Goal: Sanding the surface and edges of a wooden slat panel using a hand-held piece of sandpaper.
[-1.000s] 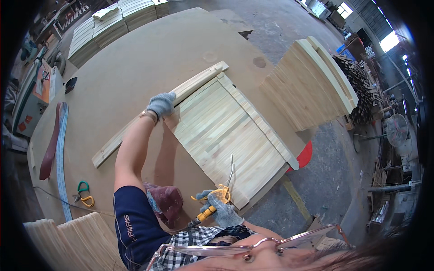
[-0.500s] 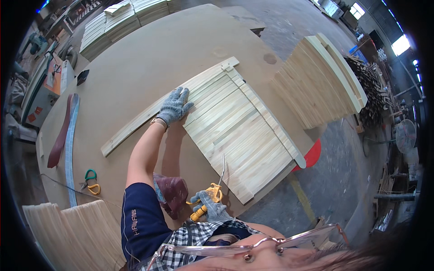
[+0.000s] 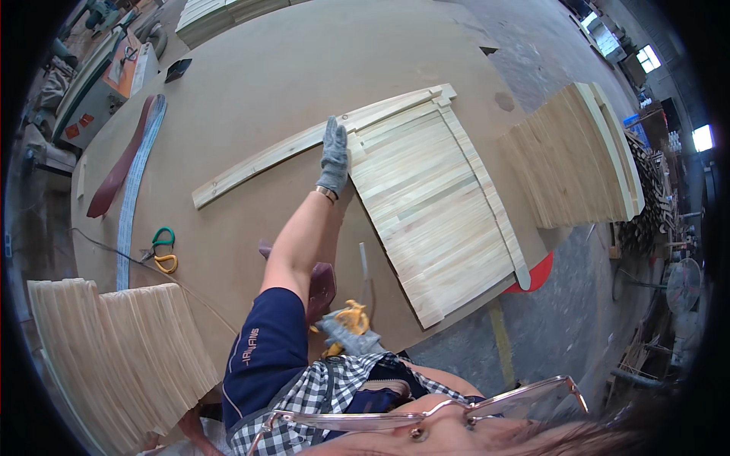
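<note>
My left hand (image 3: 334,156), in a grey knit glove, lies with fingers stretched out and side by side at the upper left corner of a pale slatted wood panel (image 3: 426,209). Its fingertips reach over a long wooden strip (image 3: 262,163) that runs along the panel's far edge. Close to my body, my right hand (image 3: 353,338), gloved too, is closed round a yellow air blow gun (image 3: 351,318). The gun's thin metal nozzle (image 3: 363,262) points away from me, left of the panel's near corner. A narrow strip (image 3: 487,194) lies along the panel's right side.
Stacked wooden pieces stand at the right (image 3: 563,167) and lower left (image 3: 122,342). Green-and-yellow-handled snips (image 3: 163,251), a maroon strap (image 3: 125,163) and a pale blue strip (image 3: 142,175) lie on the left. Maroon cloth (image 3: 322,289) lies beside my left arm. A red object (image 3: 541,272) shows past the panel.
My left hand has gone from spread fingers on the strip to fingers together at the panel's corner. The blow gun has drawn back toward me, its nozzle off the panel. The view has shifted.
</note>
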Tool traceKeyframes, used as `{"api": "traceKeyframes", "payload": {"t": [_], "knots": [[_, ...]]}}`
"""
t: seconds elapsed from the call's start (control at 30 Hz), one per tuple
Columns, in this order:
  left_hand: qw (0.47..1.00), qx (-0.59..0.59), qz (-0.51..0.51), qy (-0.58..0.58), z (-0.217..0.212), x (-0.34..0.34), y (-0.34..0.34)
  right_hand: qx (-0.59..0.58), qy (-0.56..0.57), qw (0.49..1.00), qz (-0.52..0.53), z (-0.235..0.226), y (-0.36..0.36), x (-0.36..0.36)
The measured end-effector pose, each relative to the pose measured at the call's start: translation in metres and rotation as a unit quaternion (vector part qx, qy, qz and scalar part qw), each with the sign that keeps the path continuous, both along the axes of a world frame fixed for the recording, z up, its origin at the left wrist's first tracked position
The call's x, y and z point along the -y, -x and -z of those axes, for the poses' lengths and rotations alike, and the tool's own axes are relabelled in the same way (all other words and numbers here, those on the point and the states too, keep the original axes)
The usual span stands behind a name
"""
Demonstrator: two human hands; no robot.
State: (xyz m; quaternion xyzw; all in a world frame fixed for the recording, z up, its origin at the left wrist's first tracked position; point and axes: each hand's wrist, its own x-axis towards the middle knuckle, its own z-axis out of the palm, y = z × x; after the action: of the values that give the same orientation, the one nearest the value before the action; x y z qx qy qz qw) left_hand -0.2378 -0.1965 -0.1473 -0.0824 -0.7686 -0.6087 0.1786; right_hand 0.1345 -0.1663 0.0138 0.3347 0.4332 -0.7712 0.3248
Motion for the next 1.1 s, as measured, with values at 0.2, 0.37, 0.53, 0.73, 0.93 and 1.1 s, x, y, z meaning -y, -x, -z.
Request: {"api": "traceKeyframes", "payload": {"t": [0.2, 0.37, 0.53, 0.73, 0.93, 1.1], "knots": [[0.993, 0.107, 0.009, -0.054, -0.039, -0.016, -0.018, -0.188, -0.067, 0.977, -0.072, 0.001, -0.004, -0.008], [0.877, 0.223, 0.132, -0.404, -0.041, 0.014, -0.026, 0.037, 0.084, 0.994, 0.064, 0.005, 0.001, -0.004], [0.982, -0.075, 0.071, 0.161, -0.053, 0.071, -0.052, -0.295, -0.065, 0.935, -0.185, 0.015, -0.004, 0.006], [0.928, -0.015, 0.228, 0.295, -0.145, 0.194, -0.192, -0.37, -0.08, 0.89, -0.256, -0.006, 0.044, 0.034], [0.938, 0.333, 0.077, 0.048, -0.172, 0.215, -0.336, -0.278, -0.05, 0.939, -0.195, 0.009, 0.111, 0.091], [0.906, 0.293, -0.16, 0.26, -0.122, 0.249, -0.368, -0.537, -0.388, 0.65, -0.373, 0.005, 0.106, 0.066]]}}
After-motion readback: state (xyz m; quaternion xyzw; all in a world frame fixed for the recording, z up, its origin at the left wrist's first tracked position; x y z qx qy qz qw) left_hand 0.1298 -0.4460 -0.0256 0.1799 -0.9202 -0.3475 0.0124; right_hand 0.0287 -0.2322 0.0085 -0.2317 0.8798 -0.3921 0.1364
